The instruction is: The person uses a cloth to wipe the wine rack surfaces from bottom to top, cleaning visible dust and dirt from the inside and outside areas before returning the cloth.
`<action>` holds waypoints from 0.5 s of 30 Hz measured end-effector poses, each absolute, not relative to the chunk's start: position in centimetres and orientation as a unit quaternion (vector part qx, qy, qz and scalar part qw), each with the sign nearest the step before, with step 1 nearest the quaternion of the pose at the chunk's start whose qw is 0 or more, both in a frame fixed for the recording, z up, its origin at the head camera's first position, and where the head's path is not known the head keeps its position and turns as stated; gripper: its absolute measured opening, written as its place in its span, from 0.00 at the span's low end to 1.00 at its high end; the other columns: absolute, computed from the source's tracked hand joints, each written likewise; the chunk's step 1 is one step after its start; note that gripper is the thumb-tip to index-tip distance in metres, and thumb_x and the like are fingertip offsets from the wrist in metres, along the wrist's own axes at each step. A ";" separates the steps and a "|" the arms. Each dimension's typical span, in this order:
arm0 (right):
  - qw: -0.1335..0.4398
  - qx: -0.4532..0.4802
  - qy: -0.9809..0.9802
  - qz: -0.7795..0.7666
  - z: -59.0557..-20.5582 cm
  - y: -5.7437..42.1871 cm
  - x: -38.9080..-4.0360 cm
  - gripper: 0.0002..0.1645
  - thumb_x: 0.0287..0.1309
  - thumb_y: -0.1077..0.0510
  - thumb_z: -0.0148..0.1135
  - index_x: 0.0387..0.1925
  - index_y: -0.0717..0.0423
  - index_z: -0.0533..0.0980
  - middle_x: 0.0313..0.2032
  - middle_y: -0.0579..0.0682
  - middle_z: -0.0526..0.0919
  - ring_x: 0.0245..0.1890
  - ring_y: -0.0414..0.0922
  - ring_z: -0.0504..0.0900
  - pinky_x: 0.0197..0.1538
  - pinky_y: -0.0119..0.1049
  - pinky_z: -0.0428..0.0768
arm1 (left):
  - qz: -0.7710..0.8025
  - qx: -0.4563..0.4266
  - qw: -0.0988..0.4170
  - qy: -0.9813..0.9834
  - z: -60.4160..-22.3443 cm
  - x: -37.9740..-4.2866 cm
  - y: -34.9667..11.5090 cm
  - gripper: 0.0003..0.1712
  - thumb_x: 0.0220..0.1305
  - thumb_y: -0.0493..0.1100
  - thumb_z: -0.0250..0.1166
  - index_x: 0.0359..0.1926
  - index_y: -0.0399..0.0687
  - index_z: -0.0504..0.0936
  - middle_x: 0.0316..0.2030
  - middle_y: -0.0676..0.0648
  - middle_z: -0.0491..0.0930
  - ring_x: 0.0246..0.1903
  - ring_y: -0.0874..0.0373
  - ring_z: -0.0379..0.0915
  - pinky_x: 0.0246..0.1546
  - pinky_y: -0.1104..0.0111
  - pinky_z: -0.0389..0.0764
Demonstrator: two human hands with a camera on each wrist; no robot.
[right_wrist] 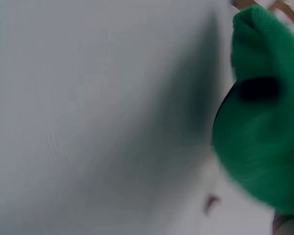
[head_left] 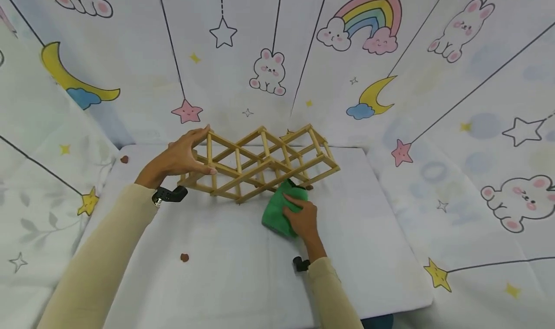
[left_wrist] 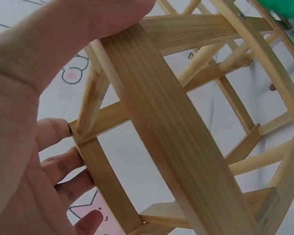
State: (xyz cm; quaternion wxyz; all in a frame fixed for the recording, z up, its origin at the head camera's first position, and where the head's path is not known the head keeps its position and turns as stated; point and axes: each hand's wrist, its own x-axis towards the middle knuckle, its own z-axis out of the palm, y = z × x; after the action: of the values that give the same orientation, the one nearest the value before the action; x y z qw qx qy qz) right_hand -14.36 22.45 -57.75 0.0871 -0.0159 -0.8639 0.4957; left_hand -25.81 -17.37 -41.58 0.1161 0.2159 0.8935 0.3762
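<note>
A wooden lattice rack of crossed slats and round dowels stands at the back of the white table, tilted. My left hand grips its left end; in the left wrist view the thumb lies over a flat slat and the fingers reach behind the frame. My right hand holds a folded green cloth against the rack's lower front side. Up close in the right wrist view, the green cloth is bunched and hides most of that hand.
Small brown bits lie on the white table: one brown piece near the front left, another brown piece at the back left corner. A patterned white curtain hangs right behind the rack and along both sides.
</note>
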 end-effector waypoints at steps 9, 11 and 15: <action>0.288 0.001 -0.750 0.596 -44.7 30.4 -15.7 0.30 0.60 0.66 0.77 0.64 0.46 0.83 0.70 0.53 0.80 0.68 0.47 0.80 0.65 0.37 0.82 | 0.420 0.245 0.146 0.861 -41.1 -26.4 -18.9 0.76 0.52 0.44 0.86 0.88 0.56 0.40 0.86 0.39 0.42 0.84 0.35 0.41 0.78 0.31 0.53; 0.302 -0.009 -0.752 0.586 -43.4 31.9 -18.3 0.33 0.61 0.65 0.77 0.66 0.41 0.82 0.73 0.52 0.76 0.73 0.50 0.75 0.72 0.45 0.78 | 0.425 0.253 0.147 0.856 -41.2 -26.5 -19.1 0.76 0.51 0.43 0.86 0.87 0.55 0.41 0.86 0.39 0.43 0.84 0.35 0.41 0.78 0.31 0.52; 0.184 -0.008 -0.818 0.545 -43.8 33.5 -22.3 0.37 0.62 0.64 0.76 0.70 0.36 0.78 0.77 0.57 0.70 0.77 0.57 0.69 0.75 0.60 0.71 | 0.434 0.262 0.155 0.848 -41.6 -26.4 -19.2 0.76 0.49 0.42 0.86 0.87 0.50 0.42 0.86 0.38 0.43 0.84 0.34 0.41 0.77 0.29 0.53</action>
State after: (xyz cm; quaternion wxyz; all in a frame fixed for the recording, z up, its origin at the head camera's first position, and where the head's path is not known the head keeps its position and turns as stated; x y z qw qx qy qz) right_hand -22.27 33.50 -43.81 0.1840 -0.0084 -0.8178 0.5452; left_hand -26.35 -19.18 -41.56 0.1552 0.2618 0.8482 0.4336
